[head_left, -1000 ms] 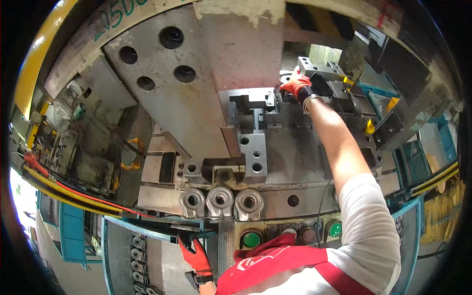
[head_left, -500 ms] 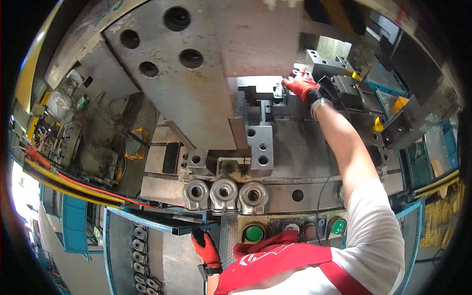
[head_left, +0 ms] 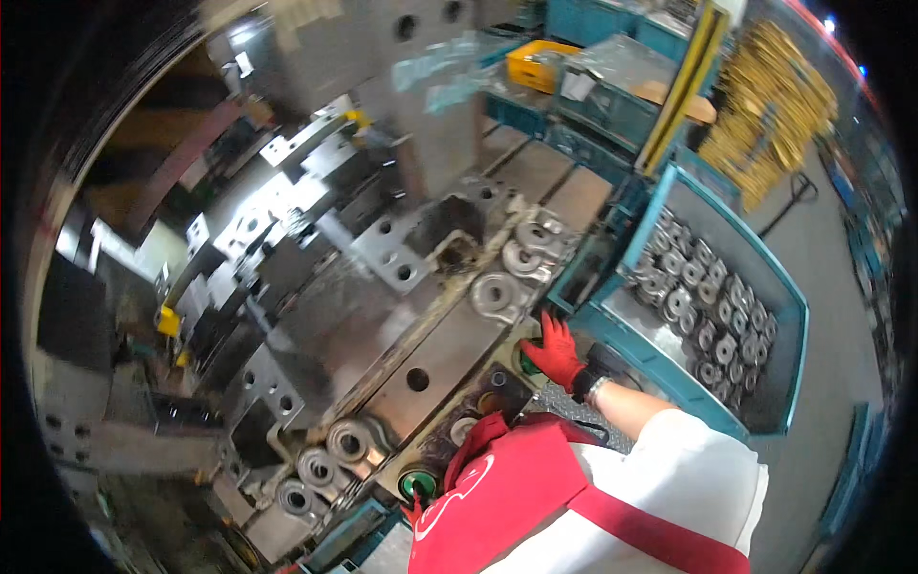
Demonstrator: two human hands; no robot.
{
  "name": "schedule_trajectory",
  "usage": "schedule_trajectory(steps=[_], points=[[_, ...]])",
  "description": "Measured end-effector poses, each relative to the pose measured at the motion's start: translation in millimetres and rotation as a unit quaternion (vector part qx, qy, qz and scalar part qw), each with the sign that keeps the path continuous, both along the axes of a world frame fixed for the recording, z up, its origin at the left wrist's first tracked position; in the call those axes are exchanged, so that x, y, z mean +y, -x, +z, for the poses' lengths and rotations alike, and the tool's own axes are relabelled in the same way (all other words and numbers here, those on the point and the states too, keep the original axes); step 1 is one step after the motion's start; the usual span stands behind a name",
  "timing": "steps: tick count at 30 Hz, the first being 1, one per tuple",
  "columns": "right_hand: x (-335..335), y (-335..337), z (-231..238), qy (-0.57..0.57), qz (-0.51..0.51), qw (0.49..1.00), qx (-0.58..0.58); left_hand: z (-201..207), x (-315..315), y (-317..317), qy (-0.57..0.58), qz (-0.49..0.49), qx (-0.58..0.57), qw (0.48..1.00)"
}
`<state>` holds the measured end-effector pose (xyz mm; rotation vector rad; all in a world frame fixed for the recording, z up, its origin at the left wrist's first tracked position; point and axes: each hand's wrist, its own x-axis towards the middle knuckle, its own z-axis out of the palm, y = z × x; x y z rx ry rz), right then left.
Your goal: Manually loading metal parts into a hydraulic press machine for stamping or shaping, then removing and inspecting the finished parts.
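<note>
White marking [head_left: 457, 499] on red apron [head_left: 526, 474], unreadable.

My right hand [head_left: 557, 356], gloved in red, shows me its back, fingers spread, the bare forearm [head_left: 626, 408] reaching leftward. My left hand [head_left: 414, 511] is mostly hidden, a little red glove showing.

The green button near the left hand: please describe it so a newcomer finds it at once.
From the grey machine bed, go to the control panel along its front edge. At the panel's lower-left end sits the round green button, with a red-gloved finger of the left hand over its lower part. Most of its face shows; the right hand largely covers the panel's other green button.
</note>
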<state>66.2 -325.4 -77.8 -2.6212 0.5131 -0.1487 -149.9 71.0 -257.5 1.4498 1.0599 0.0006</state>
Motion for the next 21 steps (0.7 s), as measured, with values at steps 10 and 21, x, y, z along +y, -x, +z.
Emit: schedule_trajectory(steps=[10, 21], points=[[-29.8, -3.0, -42.0, -0.104, 0.055, 0.986, 0.119, 16.3, -4.4, -9.6, -0.027, 0.011, 0.024, 0.999], [-37.5, -2.9, -51.2, -0.129, 0.096, 0.982, 0.095, 75.9, -39.9, -26.2, 0.067, 0.111, -0.013, 0.992]])
